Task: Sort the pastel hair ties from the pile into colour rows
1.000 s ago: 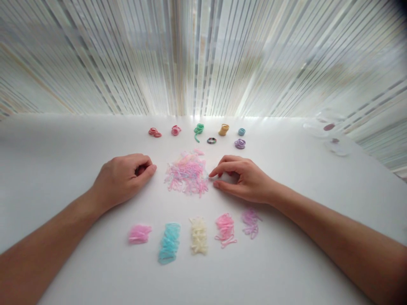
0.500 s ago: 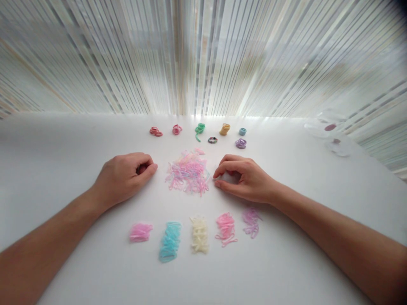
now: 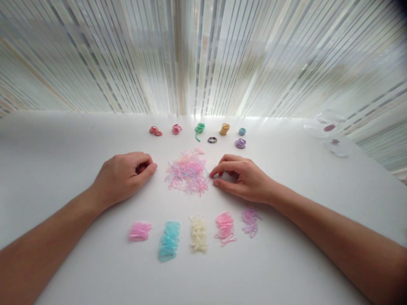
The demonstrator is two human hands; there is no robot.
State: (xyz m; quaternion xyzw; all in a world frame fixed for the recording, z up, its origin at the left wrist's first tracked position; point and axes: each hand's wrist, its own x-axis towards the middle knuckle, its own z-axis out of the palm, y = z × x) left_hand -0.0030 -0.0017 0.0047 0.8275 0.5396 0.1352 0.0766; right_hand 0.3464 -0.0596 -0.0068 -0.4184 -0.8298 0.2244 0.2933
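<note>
A loose heap of thin pastel elastic hair bands (image 3: pixel 187 173), mostly pink with some lilac and pale blue, lies mid-table. To its right, my right hand (image 3: pixel 241 178) reaches the heap's edge with its index fingertip, thumb and finger apart, and no band clearly held. My left hand (image 3: pixel 124 176) rests curled on the table, just left of the heap and not touching it. Nearer me runs a row of sorted bands: pink (image 3: pixel 140 231), turquoise (image 3: pixel 169 241), cream (image 3: pixel 199 235), pink (image 3: pixel 225 228), lilac (image 3: pixel 251 222).
Several small coiled bundles of coloured bands, including red (image 3: pixel 155 131), green (image 3: pixel 199 128) and mustard (image 3: pixel 224 129), stand along the far side of the white table (image 3: pixel 79 140). Clear plastic containers (image 3: pixel 324 129) sit far right, before a striped sheer curtain (image 3: pixel 203 55).
My right index fingertip drew slightly back from the heap, then returned to its edge. My left hand and the bands show no clear movement.
</note>
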